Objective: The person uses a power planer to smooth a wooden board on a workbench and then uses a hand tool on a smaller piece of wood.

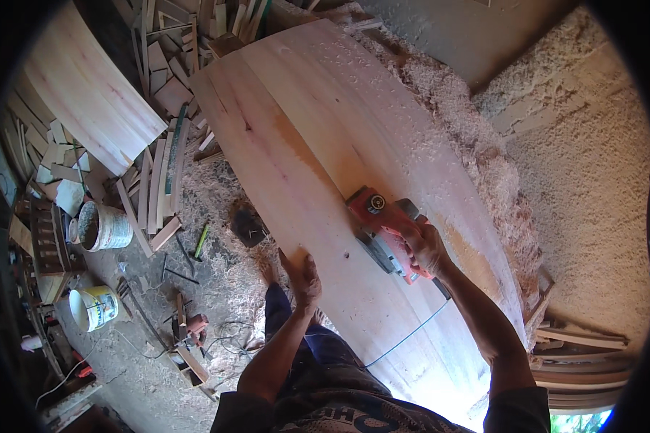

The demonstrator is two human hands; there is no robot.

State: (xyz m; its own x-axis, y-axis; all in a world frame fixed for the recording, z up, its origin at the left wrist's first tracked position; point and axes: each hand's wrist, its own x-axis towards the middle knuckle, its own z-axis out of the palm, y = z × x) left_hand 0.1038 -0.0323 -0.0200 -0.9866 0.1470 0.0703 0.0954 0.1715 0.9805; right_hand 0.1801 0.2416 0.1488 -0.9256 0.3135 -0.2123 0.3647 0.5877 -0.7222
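Note:
My right hand (427, 249) is closed around the handle of a red electric hand planer (391, 232). The planer sits on a large, pale wooden panel (303, 166) made of joined boards, near its middle. Along the panel's left edge lies my left hand (301, 280), its fingers apart and touching the wood. A blue cord (409, 334) crosses the panel below the planer. Small shavings are scattered over the panel's right side, and a brownish strip runs along one joint.
Wood shavings (477, 155) are heaped along the panel's right side. Left of it are a green-handled hammer (201, 242), a white bucket (94, 308), a dirty bucket (105, 226) and several wood strips (154, 180). Another wide panel (94, 90) stands upper left; curved boards (581, 379) are stacked lower right.

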